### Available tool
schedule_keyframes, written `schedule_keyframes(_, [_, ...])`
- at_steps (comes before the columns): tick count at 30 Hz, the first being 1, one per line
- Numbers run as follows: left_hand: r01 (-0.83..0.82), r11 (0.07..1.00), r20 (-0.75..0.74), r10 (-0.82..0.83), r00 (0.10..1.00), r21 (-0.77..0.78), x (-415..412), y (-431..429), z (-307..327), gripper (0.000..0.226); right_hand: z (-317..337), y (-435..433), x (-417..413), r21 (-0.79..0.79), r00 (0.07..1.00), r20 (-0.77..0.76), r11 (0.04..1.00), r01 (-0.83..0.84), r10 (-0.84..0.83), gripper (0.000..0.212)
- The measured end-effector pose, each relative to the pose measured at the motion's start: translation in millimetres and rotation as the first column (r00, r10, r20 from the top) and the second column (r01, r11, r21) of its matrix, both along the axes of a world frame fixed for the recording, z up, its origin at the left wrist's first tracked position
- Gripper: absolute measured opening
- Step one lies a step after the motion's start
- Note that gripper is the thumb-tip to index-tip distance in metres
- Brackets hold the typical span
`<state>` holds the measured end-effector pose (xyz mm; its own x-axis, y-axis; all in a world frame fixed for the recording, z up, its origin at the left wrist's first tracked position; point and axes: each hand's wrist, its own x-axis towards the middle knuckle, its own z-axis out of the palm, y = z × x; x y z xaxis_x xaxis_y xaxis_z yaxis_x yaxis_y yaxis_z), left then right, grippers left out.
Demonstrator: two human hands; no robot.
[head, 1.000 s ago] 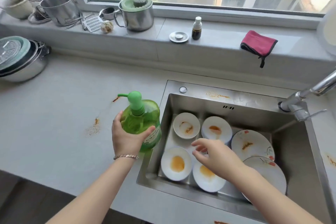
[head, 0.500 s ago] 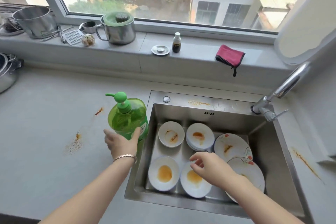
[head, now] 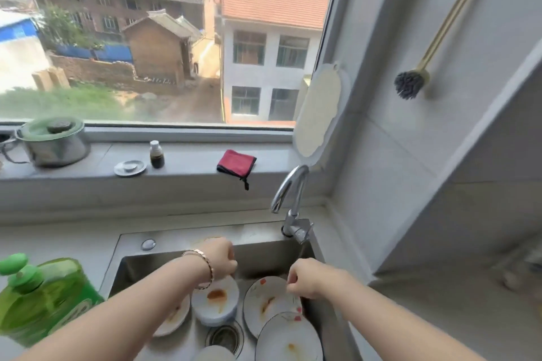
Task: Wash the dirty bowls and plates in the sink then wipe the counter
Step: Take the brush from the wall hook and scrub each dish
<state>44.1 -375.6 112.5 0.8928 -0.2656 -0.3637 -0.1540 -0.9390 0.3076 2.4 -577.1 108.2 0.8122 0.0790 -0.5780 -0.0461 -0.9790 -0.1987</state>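
While both arms reach over the steel sink [head: 176, 255], the left hand [head: 218, 258] hangs curled above a stained bowl [head: 215, 300] and the right hand [head: 308, 277] curls loosely over a patterned plate [head: 271, 302], neither visibly gripping; probably sorting dishes under the faucet [head: 289, 199], dish soap bottle [head: 44, 299] standing handy on the counter.
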Motion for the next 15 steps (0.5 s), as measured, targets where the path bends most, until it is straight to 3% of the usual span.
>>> schedule_keyframes(5, [0.000,0.997,0.154,0.012,0.988,-0.081,33.1,-60.1,67.1,0.019,66.9,-64.3,31.9,-0.052,0.972,0.232,0.997,0.057,-0.043,0.028])
schedule_keyframes(8, [0.014,0.995,0.203,0.007,0.979,-0.099,45.1,-86.5,98.8,0.012,120.0,-92.8,50.4,-0.017,0.885,0.455,0.993,0.116,-0.096,0.025])
schedule_keyframes(11, [0.036,0.996,0.266,-0.014,0.964,-0.080,58.6,-109.1,132.0,0.016,181.1,-120.3,72.3,0.162,0.685,0.679,0.964,0.210,-0.263,0.031])
schedule_keyframes(15, [0.018,0.996,0.336,0.014,0.942,-0.093,75.6,-130.9,177.7,0.023,254.8,-149.4,104.9,0.361,0.355,0.824,0.892,0.273,-0.442,0.037])
